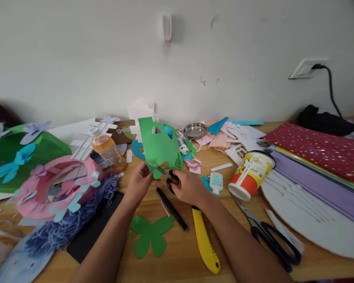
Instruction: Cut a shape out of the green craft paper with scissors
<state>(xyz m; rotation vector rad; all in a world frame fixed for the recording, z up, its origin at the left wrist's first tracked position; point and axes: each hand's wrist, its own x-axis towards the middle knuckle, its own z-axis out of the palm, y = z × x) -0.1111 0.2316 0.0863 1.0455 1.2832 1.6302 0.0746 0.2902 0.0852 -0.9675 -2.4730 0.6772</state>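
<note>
My left hand (139,181) pinches the lower edge of a green paper sheet (157,143) with cut-out holes, holding it upright above the wooden table (183,251). My right hand (188,186) grips small black-handled scissors (167,175) whose blades point left into the sheet's bottom edge. A green paper flower shape (151,235) lies flat on the table below my hands, beside a black pen (171,208) and a yellow utility knife (205,243).
Larger black scissors (268,232), a tipped paper cup (250,175), a small glue bottle (216,182), an orange drink bottle (107,149), a pink paper craft with flowers (56,186), coloured paper sheets (321,165) and a metal dish (195,131) crowd the table.
</note>
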